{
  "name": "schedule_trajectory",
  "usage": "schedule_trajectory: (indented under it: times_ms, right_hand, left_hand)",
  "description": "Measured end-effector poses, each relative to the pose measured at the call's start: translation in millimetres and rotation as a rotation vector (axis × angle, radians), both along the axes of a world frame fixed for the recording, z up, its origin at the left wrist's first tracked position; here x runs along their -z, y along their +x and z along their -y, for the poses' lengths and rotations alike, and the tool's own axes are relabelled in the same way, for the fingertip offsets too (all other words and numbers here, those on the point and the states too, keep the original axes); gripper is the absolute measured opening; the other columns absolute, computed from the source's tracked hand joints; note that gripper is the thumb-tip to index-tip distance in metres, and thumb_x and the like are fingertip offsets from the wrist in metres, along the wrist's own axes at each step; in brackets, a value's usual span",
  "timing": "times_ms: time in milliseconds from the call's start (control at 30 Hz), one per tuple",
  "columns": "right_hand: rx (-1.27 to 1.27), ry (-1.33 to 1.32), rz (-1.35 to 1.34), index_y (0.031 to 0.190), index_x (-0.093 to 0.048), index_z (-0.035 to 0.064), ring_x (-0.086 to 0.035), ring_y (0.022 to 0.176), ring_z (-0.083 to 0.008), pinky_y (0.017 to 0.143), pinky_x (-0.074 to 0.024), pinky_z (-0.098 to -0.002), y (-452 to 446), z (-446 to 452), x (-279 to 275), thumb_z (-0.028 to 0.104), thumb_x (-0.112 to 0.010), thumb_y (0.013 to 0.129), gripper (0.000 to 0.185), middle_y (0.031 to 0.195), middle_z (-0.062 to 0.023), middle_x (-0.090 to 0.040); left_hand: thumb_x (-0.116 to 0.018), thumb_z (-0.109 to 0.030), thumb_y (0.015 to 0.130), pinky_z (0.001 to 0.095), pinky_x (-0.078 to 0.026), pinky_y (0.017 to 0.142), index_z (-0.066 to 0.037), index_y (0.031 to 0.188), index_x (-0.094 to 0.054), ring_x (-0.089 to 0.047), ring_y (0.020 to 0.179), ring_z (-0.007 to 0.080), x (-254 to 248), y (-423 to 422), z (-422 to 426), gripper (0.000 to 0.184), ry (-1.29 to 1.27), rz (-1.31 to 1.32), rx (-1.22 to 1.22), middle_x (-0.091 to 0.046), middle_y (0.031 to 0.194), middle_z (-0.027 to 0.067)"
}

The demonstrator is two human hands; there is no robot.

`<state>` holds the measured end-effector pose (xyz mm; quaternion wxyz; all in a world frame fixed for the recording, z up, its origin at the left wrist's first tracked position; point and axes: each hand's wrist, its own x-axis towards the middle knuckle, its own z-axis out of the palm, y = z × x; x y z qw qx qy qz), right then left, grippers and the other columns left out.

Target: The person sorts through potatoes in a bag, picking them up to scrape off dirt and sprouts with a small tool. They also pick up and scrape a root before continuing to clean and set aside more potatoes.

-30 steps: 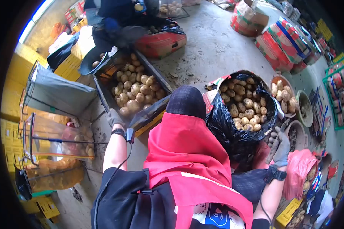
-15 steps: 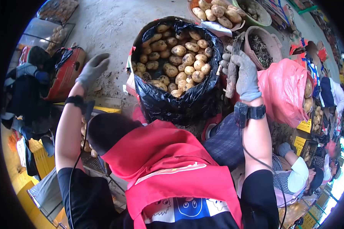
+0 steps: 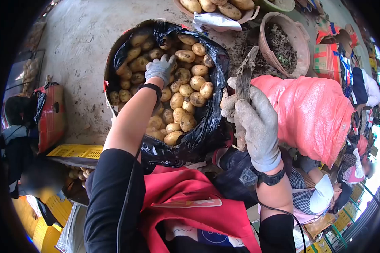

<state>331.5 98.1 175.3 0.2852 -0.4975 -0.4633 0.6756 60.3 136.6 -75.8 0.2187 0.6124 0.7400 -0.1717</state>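
Note:
My gloved left hand (image 3: 160, 69) reaches into a round container lined with a black plastic bag (image 3: 217, 101) and rests on the potatoes (image 3: 179, 114), its fingers partly spread. Whether a potato is under its palm cannot be made out. To the right of the container, my gloved right hand (image 3: 255, 120) is closed around a dirty, dark strip (image 3: 243, 84) that stands roughly upright, its material unclear. A pink sack (image 3: 310, 114) lies just right of that hand.
A pink basket (image 3: 264, 42) with dry plant debris stands at the upper right, beside a bowl of large potatoes (image 3: 223, 9). A red box (image 3: 52, 118) and a yellow crate (image 3: 76, 151) are at the left. Other people sit at both sides.
My left hand has moved from beside the container onto the potatoes inside it. My right hand still holds the strip, now lower in view. The view has turned away from the crate of potatoes.

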Motion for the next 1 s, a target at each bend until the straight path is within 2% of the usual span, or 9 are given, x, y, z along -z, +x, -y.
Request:
schedule_trajectory:
  times_ms: [200,300,467,533,600,633,700,833,1000]
  right_hand:
    - [-0.054,0.010,0.006,0.141,-0.058,-0.0052,-0.064,0.091,-0.0125,0.085,-0.0535,-0.0274,3,8,6,0.001,-0.049,0.105,0.037,0.107,-0.0085,-0.070]
    - [-0.172,0.253,0.147,0.130,-0.064,-0.0053,-0.065,0.086,-0.0115,0.080,-0.0547,-0.0268,8,14,6,0.006,-0.054,0.107,0.028,0.098,-0.0061,-0.071]
    - [-0.291,0.700,0.353,0.104,-0.068,-0.0001,-0.068,0.071,-0.0209,0.067,-0.0545,-0.0332,2,32,2,0.011,-0.064,0.103,0.011,0.081,-0.0124,-0.069]
    - [-0.314,0.807,0.364,0.100,-0.068,0.0032,-0.070,0.070,-0.0336,0.063,-0.0539,-0.0402,-1,43,2,0.014,-0.067,0.101,0.011,0.079,-0.0180,-0.068]
    - [-0.430,0.933,0.446,0.094,-0.068,0.0054,-0.070,0.075,-0.0402,0.063,-0.0538,-0.0454,-5,59,0,0.019,-0.069,0.099,0.015,0.080,-0.0195,-0.069]
    - [-0.432,0.967,0.467,0.090,-0.069,0.0072,-0.070,0.074,-0.0408,0.062,-0.0538,-0.0490,-7,68,3,0.025,-0.070,0.098,0.020,0.078,-0.0190,-0.070]
    - [-0.439,1.062,0.471,0.088,-0.069,0.0079,-0.070,0.072,-0.0407,0.062,-0.0540,-0.0492,-10,83,5,0.027,-0.070,0.097,0.021,0.076,-0.0187,-0.069]
    - [-0.499,1.270,0.575,0.086,-0.070,0.0105,-0.071,0.067,-0.0379,0.060,-0.0564,-0.0490,-11,106,14,0.030,-0.070,0.094,0.022,0.072,-0.0159,-0.070]
    - [-0.769,1.338,0.704,0.080,-0.069,0.0108,-0.072,0.064,-0.0334,0.058,-0.0577,-0.0466,-6,136,23,0.035,-0.068,0.092,0.027,0.070,-0.0139,-0.071]
  left_hand:
    - [-0.076,-0.020,0.089,0.0494,-0.055,0.103,-0.021,0.156,-0.043,-0.065,0.127,0.0314,-2,-16,11,0.074,0.048,0.096,-0.070,-0.057,0.150,0.0081]
    - [-0.080,-0.022,0.095,0.0384,-0.054,0.104,-0.017,0.155,-0.043,-0.064,0.123,0.0215,-10,-27,45,0.070,0.105,1.422,-0.602,-0.063,0.136,0.0026]
    - [-0.084,-0.016,0.093,0.0398,-0.053,0.108,-0.011,0.155,-0.040,-0.065,0.123,0.0247,-166,-12,114,0.076,-0.218,2.077,-1.083,-0.062,0.141,0.0071]
    - [-0.075,-0.032,0.101,0.0432,-0.047,0.115,-0.012,0.157,-0.040,-0.061,0.129,0.0233,-123,-23,149,0.069,0.043,1.654,-0.710,-0.061,0.144,0.0063]
    - [-0.073,-0.027,0.101,0.0405,-0.037,0.123,-0.009,0.153,-0.041,-0.059,0.133,0.0232,-167,8,181,0.064,0.038,2.106,-0.716,-0.064,0.143,0.0077]
    - [-0.071,-0.025,0.102,0.0410,-0.041,0.118,-0.008,0.147,-0.046,-0.060,0.131,0.0235,-190,13,193,0.054,0.099,1.574,-0.546,-0.065,0.141,0.0082]
    - [-0.065,-0.031,0.105,0.0438,-0.045,0.113,-0.009,0.142,-0.052,-0.060,0.131,0.0235,-217,41,212,0.045,0.240,1.435,-0.646,-0.067,0.137,0.0079]
    - [-0.068,-0.040,0.102,0.0428,-0.058,0.096,-0.009,0.139,-0.056,-0.068,0.114,0.0269,-204,64,239,0.049,0.265,2.203,-1.095,-0.068,0.125,0.0114]
    - [-0.062,-0.044,0.105,0.0462,-0.061,0.091,-0.007,0.137,-0.058,-0.070,0.108,0.0264,-199,74,248,0.049,0.343,2.141,-1.188,-0.068,0.121,0.0119]
